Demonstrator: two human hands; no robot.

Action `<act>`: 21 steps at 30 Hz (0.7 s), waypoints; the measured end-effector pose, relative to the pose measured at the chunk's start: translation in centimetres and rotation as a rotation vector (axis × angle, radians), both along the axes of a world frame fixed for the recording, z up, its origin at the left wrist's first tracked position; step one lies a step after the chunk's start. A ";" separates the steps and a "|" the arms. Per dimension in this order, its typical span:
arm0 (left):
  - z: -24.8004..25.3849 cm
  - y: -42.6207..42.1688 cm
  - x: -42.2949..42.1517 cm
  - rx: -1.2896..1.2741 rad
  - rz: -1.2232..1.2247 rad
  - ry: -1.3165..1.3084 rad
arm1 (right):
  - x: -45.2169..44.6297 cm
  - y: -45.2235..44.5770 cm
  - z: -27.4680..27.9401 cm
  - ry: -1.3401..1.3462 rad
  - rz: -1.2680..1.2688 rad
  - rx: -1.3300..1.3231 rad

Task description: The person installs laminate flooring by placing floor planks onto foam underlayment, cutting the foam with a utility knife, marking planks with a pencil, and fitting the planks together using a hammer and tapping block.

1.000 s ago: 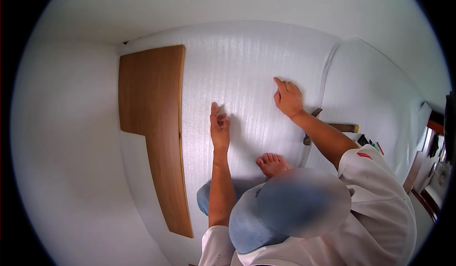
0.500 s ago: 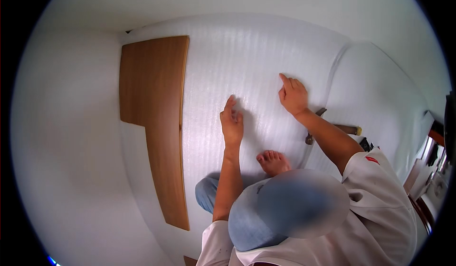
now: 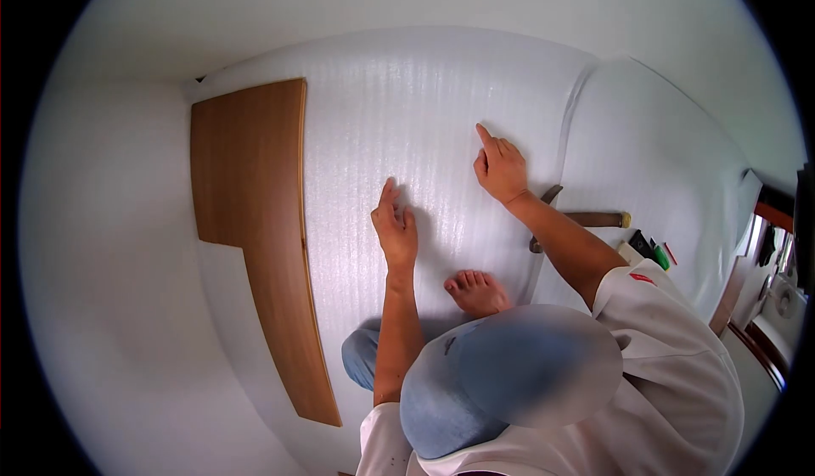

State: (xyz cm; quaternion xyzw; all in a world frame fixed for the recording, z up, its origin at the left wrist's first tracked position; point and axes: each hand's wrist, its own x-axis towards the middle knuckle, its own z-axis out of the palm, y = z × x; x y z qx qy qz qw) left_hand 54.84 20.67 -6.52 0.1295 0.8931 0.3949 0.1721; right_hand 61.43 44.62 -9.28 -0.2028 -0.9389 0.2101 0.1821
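Observation:
My left hand point(image 3: 396, 231) hovers over or rests on a white foam sheet point(image 3: 407, 119); contact is unclear. Its index finger points away from me, the thumb stands apart, and nothing is in it. Farther out and to the right, my right hand point(image 3: 503, 172) points with a stretched index finger, the other fingers loosely curled, also without an object. Beneath my right forearm lies a hammer point(image 3: 597, 219), its head partly hidden by the arm. Wood-look floor planks point(image 3: 255, 170) lie joined along the left side, with a stepped outer edge.
White walls point(image 3: 110, 247) border the floor on the left and far side. A raised seam point(image 3: 567, 128) in the foam runs past the hammer. Small black, green and red items point(image 3: 652, 250) lie by my right sleeve. My bare foot point(image 3: 478, 292) is on the sheet.
The view has shifted, so planks, hammer and hands sit further left. My right index finger looks straighter. More of the small items by my right sleeve now shows.

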 end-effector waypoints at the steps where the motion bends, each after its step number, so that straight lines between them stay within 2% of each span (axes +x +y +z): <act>1: 0.0 0.0 0.1 0.020 0.007 -0.013 | 0.0 0.0 -0.2 0.003 -0.003 0.001; 4: 0.2 0.0 0.0 0.039 0.010 -0.022 | -0.2 0.1 -0.4 0.067 0.021 0.043; 9: -0.1 -0.1 0.0 0.063 0.011 0.022 | -0.1 0.0 -0.4 -0.023 0.025 0.087; 21: -0.1 -0.5 0.0 0.101 -0.012 0.077 | -0.3 -0.2 -0.5 -0.025 0.014 0.122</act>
